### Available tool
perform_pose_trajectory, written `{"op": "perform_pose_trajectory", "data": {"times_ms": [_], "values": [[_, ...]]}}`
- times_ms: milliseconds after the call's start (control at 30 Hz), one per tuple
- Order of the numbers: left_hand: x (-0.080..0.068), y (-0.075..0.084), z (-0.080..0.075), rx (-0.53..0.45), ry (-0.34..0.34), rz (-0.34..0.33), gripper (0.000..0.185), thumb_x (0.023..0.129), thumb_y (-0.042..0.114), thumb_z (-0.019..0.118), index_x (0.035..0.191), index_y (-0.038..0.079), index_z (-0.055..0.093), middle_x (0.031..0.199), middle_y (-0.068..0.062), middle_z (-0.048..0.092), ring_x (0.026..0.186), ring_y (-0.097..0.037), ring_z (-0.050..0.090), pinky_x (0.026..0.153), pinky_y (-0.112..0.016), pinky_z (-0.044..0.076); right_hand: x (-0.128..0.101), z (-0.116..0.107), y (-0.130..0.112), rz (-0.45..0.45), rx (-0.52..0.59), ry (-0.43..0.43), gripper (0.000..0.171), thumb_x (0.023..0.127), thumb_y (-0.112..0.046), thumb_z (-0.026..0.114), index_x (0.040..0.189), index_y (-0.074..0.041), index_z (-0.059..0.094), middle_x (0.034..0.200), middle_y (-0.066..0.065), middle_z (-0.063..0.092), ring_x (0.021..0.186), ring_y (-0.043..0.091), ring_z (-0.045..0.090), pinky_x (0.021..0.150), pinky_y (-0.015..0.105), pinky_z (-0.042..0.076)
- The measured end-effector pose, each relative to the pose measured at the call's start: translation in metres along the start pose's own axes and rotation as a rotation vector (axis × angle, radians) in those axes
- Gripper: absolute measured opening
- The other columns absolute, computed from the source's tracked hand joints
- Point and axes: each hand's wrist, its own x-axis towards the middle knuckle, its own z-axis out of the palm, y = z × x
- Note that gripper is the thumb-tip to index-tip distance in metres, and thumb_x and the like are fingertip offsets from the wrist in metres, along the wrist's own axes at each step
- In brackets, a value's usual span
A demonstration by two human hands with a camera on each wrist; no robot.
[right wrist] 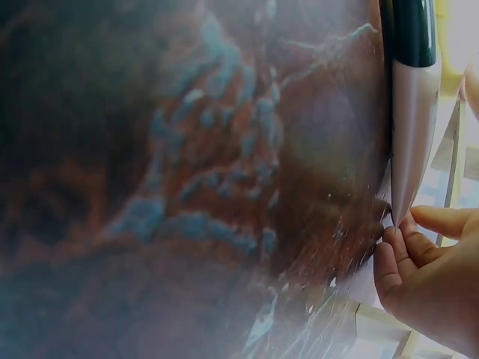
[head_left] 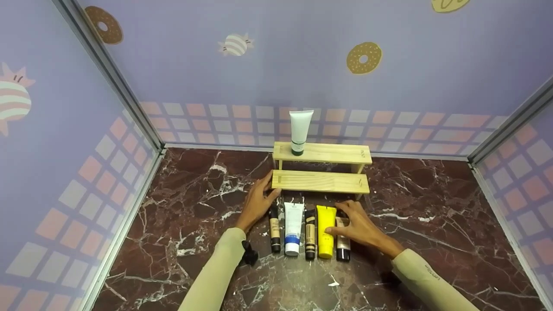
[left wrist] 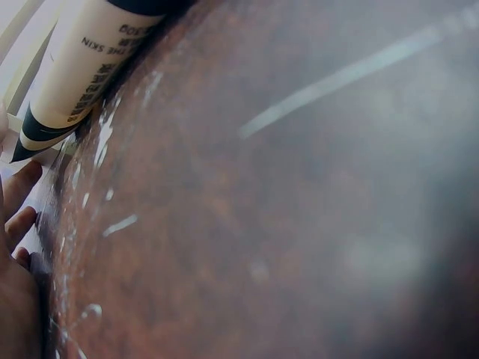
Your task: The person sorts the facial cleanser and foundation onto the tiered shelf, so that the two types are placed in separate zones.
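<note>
A row of cosmetic tubes lies on the marble-patterned table. From the left come a slim beige tube with black ends, a white tube with a blue band, another slim beige-and-black tube, a yellow tube and a beige tube with a black cap. My left hand is at the left end of the lower wooden step, thumb by the leftmost tube's top. The right hand reaches over the rightmost tube, its thumb at the yellow tube and other fingertips at the beige tube's flat end.
Behind the row stands a two-step wooden rack, its upper step bearing an upright white tube with a green cap. Lilac panels enclose the table at the back and both sides. A black object sits at my left cuff.
</note>
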Motion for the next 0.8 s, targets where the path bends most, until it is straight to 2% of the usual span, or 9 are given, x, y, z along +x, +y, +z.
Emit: {"op": "perform_pose_trajectory", "data": {"times_ms": [267,533,800], "values": [[0.000,-0.002,0.001,0.011,0.015,0.003,0.077,0.109,0.045,0.070,0.173,0.015,0.039,0.144,-0.013,0.071,0.164,-0.047,0.028,0.134,-0.069,0.018,0.004,0.000,0.000,-0.013,-0.024,-0.017,0.102,0.085,-0.057,0.090,0.157,0.005,0.055,0.138,0.021,0.055,0.124,0.036,0.051,0.108,0.065,0.051],[0.000,0.001,0.002,0.015,0.001,-0.025,0.079,0.109,0.051,0.069,0.174,0.018,0.038,0.151,-0.017,0.065,0.164,-0.050,0.026,0.131,-0.075,0.017,0.009,-0.001,0.005,-0.032,-0.064,-0.018,0.094,0.084,-0.054,0.093,0.151,0.005,0.061,0.125,0.015,0.058,0.112,0.029,0.050,0.099,0.050,0.049],[0.000,0.000,0.002,0.024,0.016,-0.015,0.077,0.109,0.047,0.070,0.173,0.017,0.039,0.148,-0.017,0.068,0.163,-0.047,0.030,0.133,-0.070,0.020,0.013,-0.005,0.002,-0.024,-0.065,-0.061,0.093,0.084,-0.054,0.094,0.150,0.004,0.061,0.126,0.016,0.058,0.113,0.032,0.051,0.102,0.059,0.050]]}}
